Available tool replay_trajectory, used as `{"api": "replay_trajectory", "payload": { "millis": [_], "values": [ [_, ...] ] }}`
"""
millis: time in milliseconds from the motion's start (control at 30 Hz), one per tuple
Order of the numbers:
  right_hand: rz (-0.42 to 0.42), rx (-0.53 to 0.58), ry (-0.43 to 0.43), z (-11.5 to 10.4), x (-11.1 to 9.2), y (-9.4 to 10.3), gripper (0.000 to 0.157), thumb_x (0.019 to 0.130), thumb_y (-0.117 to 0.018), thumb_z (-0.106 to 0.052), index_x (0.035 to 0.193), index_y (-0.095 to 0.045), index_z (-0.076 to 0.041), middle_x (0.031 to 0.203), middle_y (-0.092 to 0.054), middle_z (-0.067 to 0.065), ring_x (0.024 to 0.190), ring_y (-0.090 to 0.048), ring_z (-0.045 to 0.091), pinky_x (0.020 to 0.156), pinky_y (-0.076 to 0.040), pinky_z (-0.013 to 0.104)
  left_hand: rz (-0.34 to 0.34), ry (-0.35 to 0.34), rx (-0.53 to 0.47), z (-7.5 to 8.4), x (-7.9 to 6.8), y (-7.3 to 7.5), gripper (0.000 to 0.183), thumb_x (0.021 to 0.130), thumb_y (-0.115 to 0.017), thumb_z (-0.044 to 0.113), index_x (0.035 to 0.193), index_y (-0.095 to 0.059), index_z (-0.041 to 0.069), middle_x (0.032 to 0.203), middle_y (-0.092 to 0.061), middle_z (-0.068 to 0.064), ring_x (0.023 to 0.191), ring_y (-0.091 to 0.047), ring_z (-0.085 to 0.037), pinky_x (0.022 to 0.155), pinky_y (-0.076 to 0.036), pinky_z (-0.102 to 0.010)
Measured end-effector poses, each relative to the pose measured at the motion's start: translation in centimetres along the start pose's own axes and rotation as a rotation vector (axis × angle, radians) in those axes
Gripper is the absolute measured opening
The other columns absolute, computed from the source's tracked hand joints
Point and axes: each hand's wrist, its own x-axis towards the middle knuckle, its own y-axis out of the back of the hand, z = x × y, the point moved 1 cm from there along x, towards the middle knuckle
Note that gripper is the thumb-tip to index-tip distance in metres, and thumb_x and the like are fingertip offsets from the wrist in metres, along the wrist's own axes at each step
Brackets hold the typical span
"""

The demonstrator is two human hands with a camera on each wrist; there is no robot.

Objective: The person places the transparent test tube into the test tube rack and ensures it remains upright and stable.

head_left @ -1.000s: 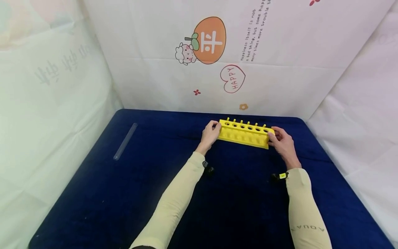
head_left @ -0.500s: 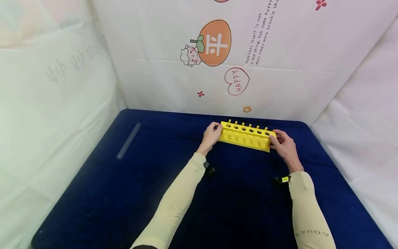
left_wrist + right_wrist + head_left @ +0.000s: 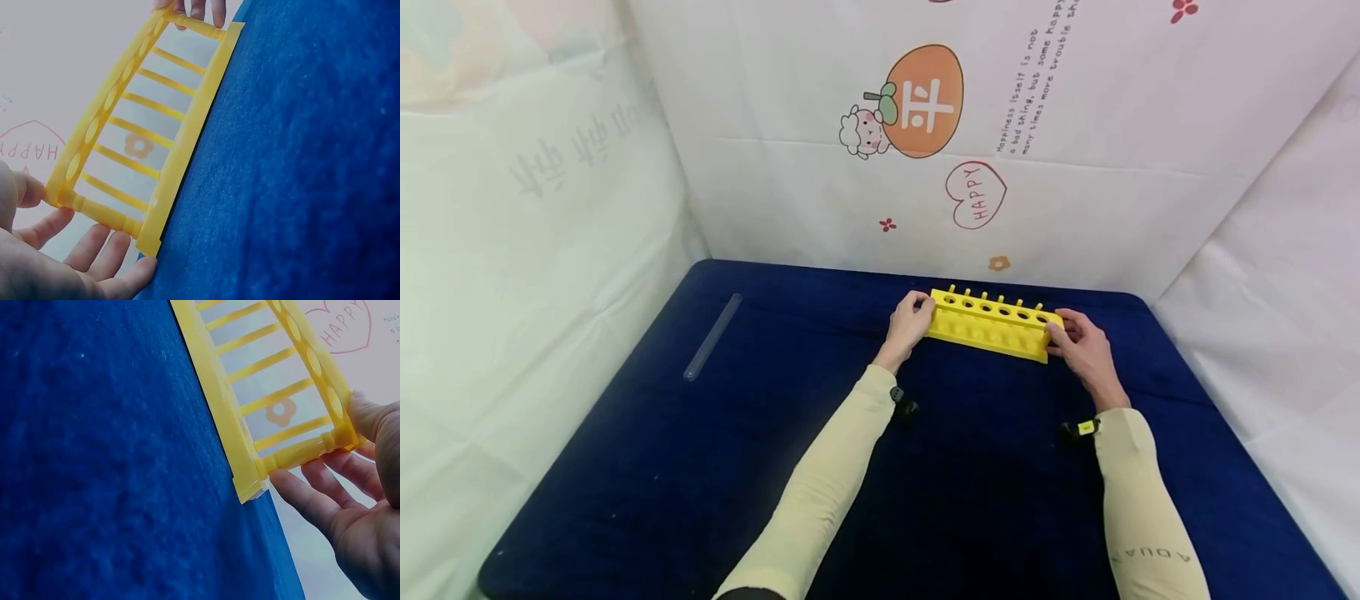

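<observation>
One blue-covered table (image 3: 775, 475) stands before white printed cloth. Starting at the left: one clear tube (image 3: 713, 337) lies near the table's far left corner, slanted roughly along the left edge. Right of the table's middle, one left hand (image 3: 908, 325) in a pale sleeve (image 3: 823, 467) grasps the left end of a yellow rack (image 3: 988, 327), its thumb at the top bar and its fingers against the left end post (image 3: 103, 212). There is one rack, set near the far edge and running nearly parallel to it. Six round holes line its top bar, with six thin pegs (image 3: 984, 295) behind them. Whether its base rests on the cloth cannot be told. At its right end, one right hand (image 3: 1086, 346) grasps it likewise, thumb at the top bar, fingers against the right end post (image 3: 300, 453).
</observation>
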Motion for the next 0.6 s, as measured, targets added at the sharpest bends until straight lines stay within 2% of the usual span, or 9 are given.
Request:
{"api": "replay_trajectory", "payload": {
  "millis": [167, 400, 600],
  "values": [
    [-0.003, 0.018, -0.003, -0.2, 0.2, -0.4, 0.065, 0.098, -0.054, -0.045, 0.148, -0.038, -0.006, 0.128, -0.053, 0.021, 0.110, -0.059, 0.034, 0.080, -0.059, 0.035, 0.006, 0.009, -0.004, -0.2, 0.1, 0.4, 0.030, 0.101, -0.047, 0.043, 0.121, -0.059, 0.024, 0.102, -0.062, 0.000, 0.083, -0.061, -0.021, 0.065, -0.048, -0.031],
    [-0.015, 0.022, -0.016, -0.2, 0.6, -1.0, 0.066, 0.098, -0.053, -0.046, 0.149, -0.037, -0.007, 0.131, -0.051, 0.022, 0.112, -0.058, 0.033, 0.079, -0.059, 0.033, 0.015, 0.021, -0.017, -0.4, 0.3, 0.9, 0.030, 0.100, -0.048, 0.042, 0.122, -0.058, 0.024, 0.105, -0.063, -0.004, 0.083, -0.061, -0.024, 0.070, -0.051, -0.039],
    [-0.024, 0.021, -0.009, -0.6, 0.9, -1.3, 0.066, 0.098, -0.053, -0.046, 0.149, -0.037, -0.008, 0.130, -0.052, 0.022, 0.112, -0.058, 0.034, 0.081, -0.059, 0.036, 0.032, 0.028, -0.029, -0.4, 0.4, 1.2, 0.030, 0.099, -0.048, 0.041, 0.121, -0.059, 0.023, 0.105, -0.062, -0.004, 0.088, -0.062, -0.027, 0.072, -0.052, -0.039]
  ]
}}
